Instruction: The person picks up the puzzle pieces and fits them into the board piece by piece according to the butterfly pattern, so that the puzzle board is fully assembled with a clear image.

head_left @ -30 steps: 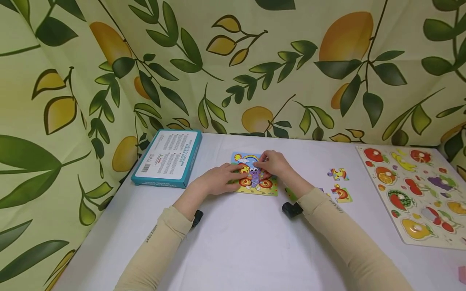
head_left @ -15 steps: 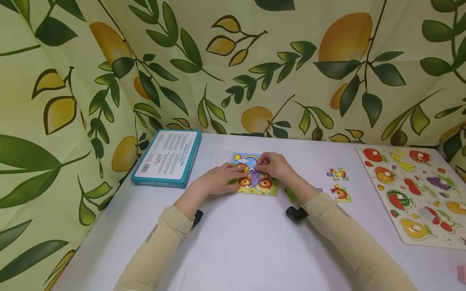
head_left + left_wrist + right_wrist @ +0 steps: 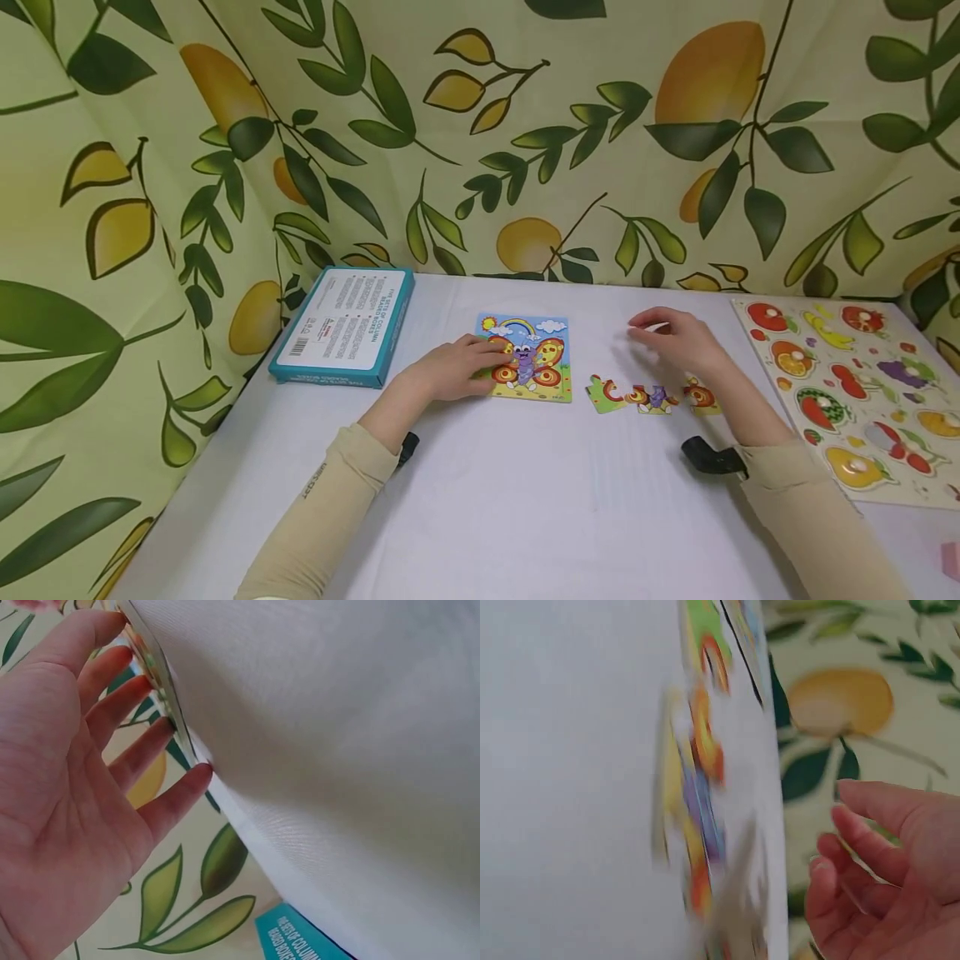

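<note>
My left hand [image 3: 457, 369] rests its outstretched fingers on the left edge of a square butterfly picture board [image 3: 553, 385]. From the left wrist view, the fingertips [image 3: 199, 776] touch the board's thin edge. My right hand [image 3: 671, 333] hovers above the table right of the board, fingers loosely bent, nothing visible in them. Below it lie loose jigsaw pieces: a green one [image 3: 602, 395], one with a purple body [image 3: 654, 398], and one with a red spiral [image 3: 701, 395], partly behind the wrist. The right wrist view shows these pieces blurred, apart from the hand [image 3: 900, 862].
A teal box [image 3: 337, 329] with a white printed back lies at the left. On the right is a wooden fruit peg puzzle [image 3: 862, 400]. A leaf-patterned curtain [image 3: 480, 167] borders the white table [image 3: 480, 500]. A pink object [image 3: 951, 560] shows at the right edge.
My right hand has left the butterfly board and moved right, over the loose pieces, now covering the yellow one. The upper right of the board has come into sight. My left hand stays put.
</note>
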Tool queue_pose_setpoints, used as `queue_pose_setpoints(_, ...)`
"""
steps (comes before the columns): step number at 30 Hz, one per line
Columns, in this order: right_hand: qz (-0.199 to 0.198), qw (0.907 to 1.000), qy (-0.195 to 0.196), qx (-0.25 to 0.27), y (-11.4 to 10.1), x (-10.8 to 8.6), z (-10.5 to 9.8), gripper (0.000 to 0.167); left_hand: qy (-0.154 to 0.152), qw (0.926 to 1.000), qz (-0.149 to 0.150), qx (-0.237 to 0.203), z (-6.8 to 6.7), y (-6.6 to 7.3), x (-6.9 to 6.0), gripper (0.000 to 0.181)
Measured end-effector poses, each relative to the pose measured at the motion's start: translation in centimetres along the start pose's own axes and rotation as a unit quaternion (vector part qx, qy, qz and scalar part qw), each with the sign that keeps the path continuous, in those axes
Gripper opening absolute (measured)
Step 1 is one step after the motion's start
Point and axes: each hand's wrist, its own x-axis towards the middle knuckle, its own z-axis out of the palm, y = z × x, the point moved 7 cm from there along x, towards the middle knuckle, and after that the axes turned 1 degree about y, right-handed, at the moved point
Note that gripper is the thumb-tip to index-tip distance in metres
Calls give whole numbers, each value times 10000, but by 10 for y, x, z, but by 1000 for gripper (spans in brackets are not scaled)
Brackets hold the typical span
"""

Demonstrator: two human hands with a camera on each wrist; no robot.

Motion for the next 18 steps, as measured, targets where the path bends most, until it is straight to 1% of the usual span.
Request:
queue_pose_setpoints(3, 199, 9993, -66, -315, 29, -12, -25, 51, -11, 10000, -8, 68, 0, 2, 0, 54)
queue_pose_setpoints(5, 290, 9981, -152, -530, 45, -18, -37, 54, -6, 9999, -11, 101, 0, 2, 1, 54)
queue_pose_setpoints(7, 428, 9965, -305, -645, 60, -22, -44, 58, 12, 9999, -14, 136, 0, 2, 1, 54)
queue_pose_setpoints(9, 474, 9953, -422, -725, 70, -25, -48, 59, 24, 9999, 9, 165, 0, 2, 1, 55)
queue_pose_setpoints(12, 480, 9946, -534, -744, 81, -27, -49, 61, 41, 9997, 54, 220, 0, 2, 2, 55)
queue_pose_setpoints(14, 417, 9950, -512, -750, 83, -27, -50, 59, 55, 9997, 80, 229, 0, 3, 2, 56)
queue_pose_setpoints(18, 444, 9957, -469, -661, 86, -23, -49, 54, 56, 9997, 85, 229, 0, 3, 3, 56)
